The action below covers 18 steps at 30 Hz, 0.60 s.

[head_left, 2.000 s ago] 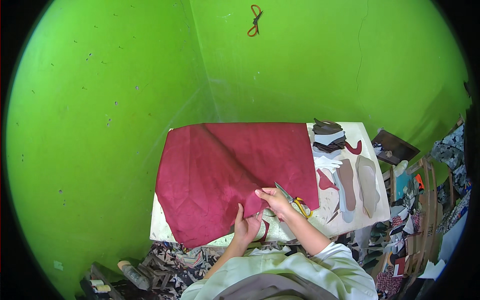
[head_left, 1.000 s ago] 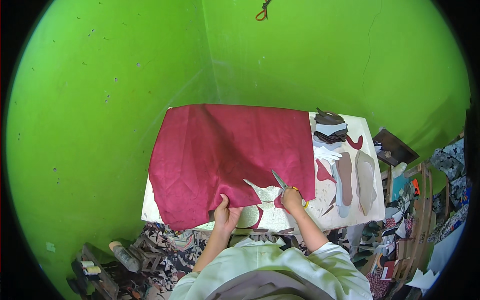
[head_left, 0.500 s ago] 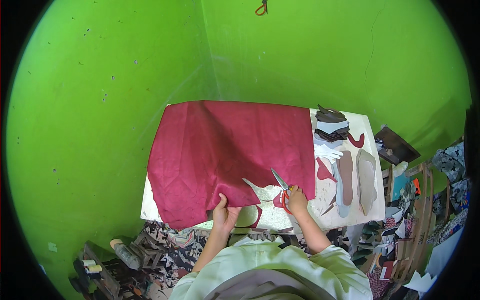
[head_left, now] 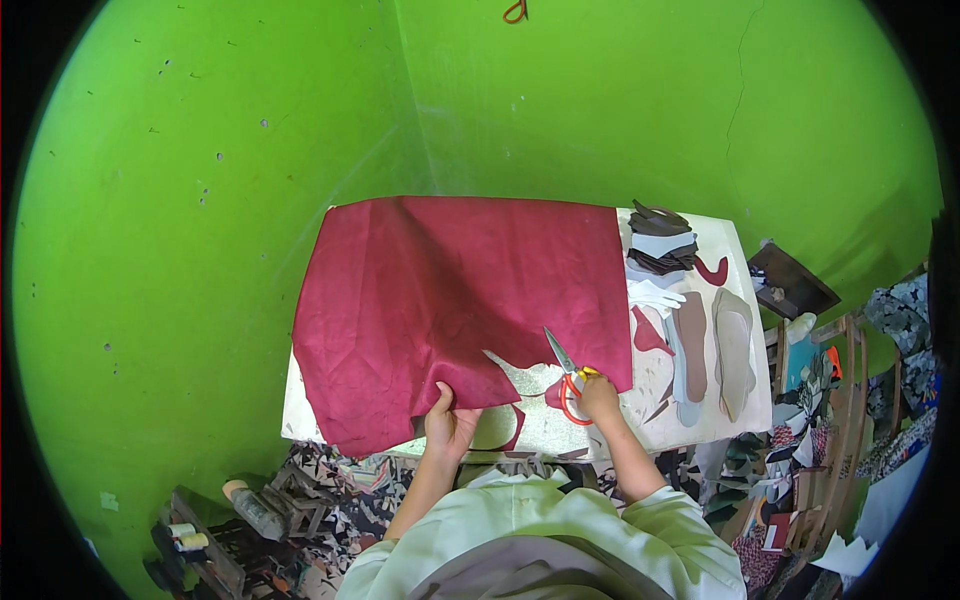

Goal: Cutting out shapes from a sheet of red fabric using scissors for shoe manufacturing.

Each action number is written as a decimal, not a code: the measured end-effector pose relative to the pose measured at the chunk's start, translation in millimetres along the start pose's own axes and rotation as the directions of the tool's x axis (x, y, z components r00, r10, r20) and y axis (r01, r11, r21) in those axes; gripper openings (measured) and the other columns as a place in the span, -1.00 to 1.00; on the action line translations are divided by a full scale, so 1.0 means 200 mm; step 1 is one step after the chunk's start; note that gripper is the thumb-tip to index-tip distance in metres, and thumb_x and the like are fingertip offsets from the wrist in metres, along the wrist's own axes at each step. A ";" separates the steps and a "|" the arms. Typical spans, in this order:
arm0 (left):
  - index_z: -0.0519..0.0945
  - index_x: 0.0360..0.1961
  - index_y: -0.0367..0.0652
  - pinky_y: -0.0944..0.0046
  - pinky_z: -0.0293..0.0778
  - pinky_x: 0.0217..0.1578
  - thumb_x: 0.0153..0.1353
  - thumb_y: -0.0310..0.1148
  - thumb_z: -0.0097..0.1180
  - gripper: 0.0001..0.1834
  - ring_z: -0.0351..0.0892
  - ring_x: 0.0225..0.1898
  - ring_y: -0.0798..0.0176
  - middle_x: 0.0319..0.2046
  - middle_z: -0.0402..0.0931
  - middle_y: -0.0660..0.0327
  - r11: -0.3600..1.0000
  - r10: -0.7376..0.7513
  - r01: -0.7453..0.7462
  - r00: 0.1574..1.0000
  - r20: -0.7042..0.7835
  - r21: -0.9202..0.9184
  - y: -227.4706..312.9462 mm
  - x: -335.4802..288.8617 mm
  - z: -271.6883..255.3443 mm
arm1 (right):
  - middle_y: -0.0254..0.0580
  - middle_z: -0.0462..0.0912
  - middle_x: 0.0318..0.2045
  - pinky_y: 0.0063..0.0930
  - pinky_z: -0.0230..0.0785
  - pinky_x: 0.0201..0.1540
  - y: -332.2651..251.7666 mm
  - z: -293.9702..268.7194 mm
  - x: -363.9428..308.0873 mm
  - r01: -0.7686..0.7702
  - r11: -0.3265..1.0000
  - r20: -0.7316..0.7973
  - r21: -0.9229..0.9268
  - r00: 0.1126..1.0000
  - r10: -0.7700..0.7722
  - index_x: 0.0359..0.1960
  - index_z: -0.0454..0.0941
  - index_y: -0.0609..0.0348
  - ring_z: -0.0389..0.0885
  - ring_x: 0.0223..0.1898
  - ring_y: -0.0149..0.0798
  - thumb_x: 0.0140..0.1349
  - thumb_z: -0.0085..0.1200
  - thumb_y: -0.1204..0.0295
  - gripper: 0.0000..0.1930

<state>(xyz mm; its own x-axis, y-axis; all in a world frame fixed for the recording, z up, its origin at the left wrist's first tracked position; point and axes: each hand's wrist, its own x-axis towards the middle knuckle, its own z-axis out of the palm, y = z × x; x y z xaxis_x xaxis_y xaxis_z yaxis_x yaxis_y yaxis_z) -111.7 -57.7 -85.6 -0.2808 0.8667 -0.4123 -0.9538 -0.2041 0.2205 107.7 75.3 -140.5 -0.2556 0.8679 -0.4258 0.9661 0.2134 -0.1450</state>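
Observation:
A large dark red sheet of leather-like material (head_left: 450,300) lies spread over a small table (head_left: 660,420). My left hand (head_left: 450,425) grips its near edge, thumb on top. In my right hand (head_left: 600,397) are scissors (head_left: 562,368) with orange and yellow handles, blades pointing up-left into a notch cut out of the sheet's near edge. A curved red offcut (head_left: 515,428) lies on the table between my hands.
On the table's right side lie grey shoe-sole shapes (head_left: 735,350), red scraps (head_left: 648,333) and a stack of dark and white cut pieces (head_left: 660,245). Green walls surround the table. Clutter and bottles (head_left: 255,510) sit on the floor; a wooden chair (head_left: 850,370) stands at right.
Over two seconds the view shifted and the sheet settled flat. My left hand slid left along the near edge, and my right hand with the scissors lowered to the notch.

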 end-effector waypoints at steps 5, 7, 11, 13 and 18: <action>0.28 0.01 -0.19 -0.06 0.17 0.09 0.21 -0.21 -0.15 -0.60 0.25 0.09 0.06 0.04 0.29 0.10 0.999 0.032 -0.032 0.999 -0.020 -0.011 -0.02 0.02 0.01 | 0.14 0.55 -0.39 -0.28 0.41 -0.23 0.03 -0.02 -0.02 -0.001 0.974 -0.033 0.227 0.999 0.008 -0.29 0.45 0.41 0.55 -0.27 0.00 -0.25 0.27 0.20 -0.45; 0.28 0.01 -0.20 -0.05 0.17 0.09 0.22 -0.21 -0.15 -0.60 0.26 0.08 0.07 0.03 0.30 0.10 1.000 0.023 -0.023 1.000 -0.011 -0.004 -0.02 0.01 0.03 | 0.14 0.55 -0.40 -0.30 0.40 -0.23 0.07 0.03 0.02 0.008 0.938 -0.045 0.346 0.999 0.008 -0.27 0.45 0.39 0.54 -0.26 0.01 -0.22 0.23 0.21 -0.48; 0.29 0.00 -0.21 -0.01 0.20 0.09 0.22 -0.21 -0.16 -0.61 0.29 0.06 0.09 0.03 0.30 0.11 0.999 0.053 -0.053 0.998 0.020 0.002 0.01 0.01 0.01 | 0.06 0.57 -0.43 -0.40 0.39 -0.33 0.10 -0.09 0.02 0.093 0.745 0.026 0.660 0.989 -0.145 -0.22 0.44 0.35 0.57 -0.36 -0.10 -0.09 0.09 0.26 -0.56; 0.29 0.00 -0.21 0.00 0.20 0.08 0.22 -0.21 -0.16 -0.61 0.29 0.06 0.09 0.02 0.31 0.11 0.998 0.057 -0.057 0.998 0.009 -0.002 0.02 0.02 0.02 | -0.19 0.50 -0.55 -0.54 0.30 -0.54 0.19 -0.07 0.08 -0.004 0.566 0.179 0.824 0.950 -0.254 -0.15 0.38 0.30 0.46 -0.57 -0.33 -0.02 0.10 0.15 -0.50; 0.32 -0.03 -0.22 0.05 0.24 0.07 0.22 -0.27 -0.15 -0.66 0.33 0.03 0.12 -0.01 0.34 0.11 0.995 0.064 -0.062 0.998 0.025 -0.077 0.06 0.00 0.02 | -0.41 0.24 -0.55 -0.75 -0.01 -0.68 0.16 -0.26 0.02 -0.254 0.121 0.231 0.960 0.461 -0.857 -0.06 0.23 0.28 0.16 -0.66 -0.58 -0.11 -0.15 -0.31 -0.15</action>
<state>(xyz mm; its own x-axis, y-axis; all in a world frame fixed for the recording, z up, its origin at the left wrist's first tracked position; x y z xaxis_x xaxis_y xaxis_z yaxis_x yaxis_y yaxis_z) -122.0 -57.3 -79.7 -0.3382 0.8630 -0.3752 -0.9401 -0.2914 0.1771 139.3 108.3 -100.8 -0.9537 0.1142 -0.2783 0.1488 -0.6249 -0.7664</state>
